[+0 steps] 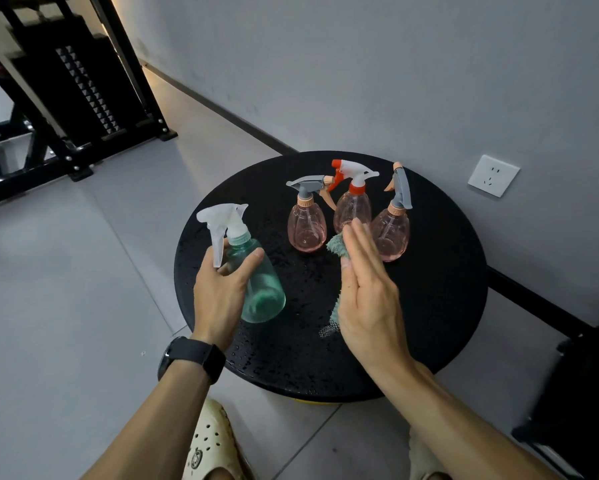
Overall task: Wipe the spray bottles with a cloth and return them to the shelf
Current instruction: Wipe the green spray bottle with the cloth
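Round black table (pixel 440 271): left hand (pixel 218 299) grips green spray bottle (pixel 261 289); right hand (pixel 367 299), fingers straight and together, carries cloth (pixel 336 245).

We see a dim indoor scene with a cool grey cast. The only warm light is a narrow strip along the foot of the wall (pixel 173 85) at upper left, spilling a pale glow onto the floor (pixel 83 271) beside it. The black table (pixel 440 271) takes small glints on its wet, speckled top, with no hard glare. Shadows are soft and shapeless. We notice strong wide-angle bending: the wall base curves and the dark frame (pixel 83 81) at upper left leans. The centre is fairly sharp, while the right hand (pixel 367 292) is slightly smeared at its edges, and the frame's upper corner is blurred.
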{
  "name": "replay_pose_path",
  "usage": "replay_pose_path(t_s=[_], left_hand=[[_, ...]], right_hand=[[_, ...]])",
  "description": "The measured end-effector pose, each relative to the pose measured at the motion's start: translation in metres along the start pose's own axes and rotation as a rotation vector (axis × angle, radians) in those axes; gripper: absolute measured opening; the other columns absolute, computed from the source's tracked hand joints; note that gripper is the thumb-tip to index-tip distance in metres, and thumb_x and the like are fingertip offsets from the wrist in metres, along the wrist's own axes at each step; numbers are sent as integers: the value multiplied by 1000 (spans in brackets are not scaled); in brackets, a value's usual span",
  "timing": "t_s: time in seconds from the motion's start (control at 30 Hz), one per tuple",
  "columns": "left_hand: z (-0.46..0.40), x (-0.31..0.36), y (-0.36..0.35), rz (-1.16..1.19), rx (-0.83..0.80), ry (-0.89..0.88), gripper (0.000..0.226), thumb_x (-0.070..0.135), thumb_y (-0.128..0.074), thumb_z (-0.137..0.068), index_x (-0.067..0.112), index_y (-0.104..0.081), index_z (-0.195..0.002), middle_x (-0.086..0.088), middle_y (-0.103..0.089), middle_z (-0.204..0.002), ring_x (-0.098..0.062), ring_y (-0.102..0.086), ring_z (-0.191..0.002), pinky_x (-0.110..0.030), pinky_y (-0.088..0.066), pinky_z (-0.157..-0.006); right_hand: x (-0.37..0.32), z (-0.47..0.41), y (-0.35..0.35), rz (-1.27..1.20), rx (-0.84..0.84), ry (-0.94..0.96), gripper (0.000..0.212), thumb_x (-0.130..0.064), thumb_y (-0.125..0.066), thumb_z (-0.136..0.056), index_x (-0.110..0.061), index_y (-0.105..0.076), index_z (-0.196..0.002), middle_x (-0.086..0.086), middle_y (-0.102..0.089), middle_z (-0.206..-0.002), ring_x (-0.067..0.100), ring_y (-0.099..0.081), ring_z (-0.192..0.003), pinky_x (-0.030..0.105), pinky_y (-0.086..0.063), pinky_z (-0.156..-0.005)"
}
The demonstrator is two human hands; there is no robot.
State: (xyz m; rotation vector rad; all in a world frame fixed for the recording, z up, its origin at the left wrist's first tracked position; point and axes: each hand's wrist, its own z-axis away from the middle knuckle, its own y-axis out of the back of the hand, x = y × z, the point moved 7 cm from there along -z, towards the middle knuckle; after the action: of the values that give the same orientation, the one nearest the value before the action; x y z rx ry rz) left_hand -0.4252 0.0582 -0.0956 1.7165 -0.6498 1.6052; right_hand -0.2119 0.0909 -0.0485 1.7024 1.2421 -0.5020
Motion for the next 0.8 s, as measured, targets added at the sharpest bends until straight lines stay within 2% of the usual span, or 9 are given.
replay_pose_path(t_s=[0.17,0.33,0.5,0.6,0.7,0.8], left_hand=[[-6,-6,7,-61,32,-24,47,38,-78,-84,28,-60,-126,11,-69,-119,-12,-66,-110,-33,-54,-92],[-10,-11,6,-65,38,-25,44,39,-79,-81,34,-60,-121,16,-70,-111,-10,-67,-105,-43,-55,-96],[-12,-15,4,-35,40,-31,39,37,-80,-80,41,-60,-113,17,-71,-109,-9,-69,-103,-45,-56,-95],[-17,-15,5,-71,32,-53,36,36,-79,-82,47,-58,-109,18,-69,-109,-8,-67,-103,-42,-55,-95],[-27,-12,7,-123,37,-92,42,36,-79,-83,33,-59,-121,13,-69,-114,-7,-66,-103,-33,-54,-91],[-38,-14,12,-149,71,-106,40,35,-78,-84,31,-57,-117,13,-68,-110,-3,-65,-98,-30,-52,-89]], right_hand=[[0,-3,1,-7,-1,-10,46,-11,-37,-101,-5,-35,-146,-5,-28,-151,5,-21,-143,7,-15,-112],[1,-3,0,1,-16,-18,45,-10,-38,-101,-5,-35,-146,-4,-28,-152,7,-21,-144,6,-14,-112],[2,-3,0,4,-29,-30,44,-7,-40,-102,-5,-36,-146,-6,-28,-150,7,-23,-143,5,-15,-111],[2,-3,0,3,-32,-36,44,-7,-40,-102,-6,-36,-146,-7,-28,-150,5,-22,-143,6,-15,-111],[2,-3,-1,-1,-30,-41,44,-8,-41,-102,-7,-36,-146,-8,-28,-150,3,-22,-143,5,-16,-110],[4,-5,-1,4,-35,-49,44,-8,-40,-102,-8,-36,-146,-9,-28,-150,1,-22,-142,4,-16,-109]])
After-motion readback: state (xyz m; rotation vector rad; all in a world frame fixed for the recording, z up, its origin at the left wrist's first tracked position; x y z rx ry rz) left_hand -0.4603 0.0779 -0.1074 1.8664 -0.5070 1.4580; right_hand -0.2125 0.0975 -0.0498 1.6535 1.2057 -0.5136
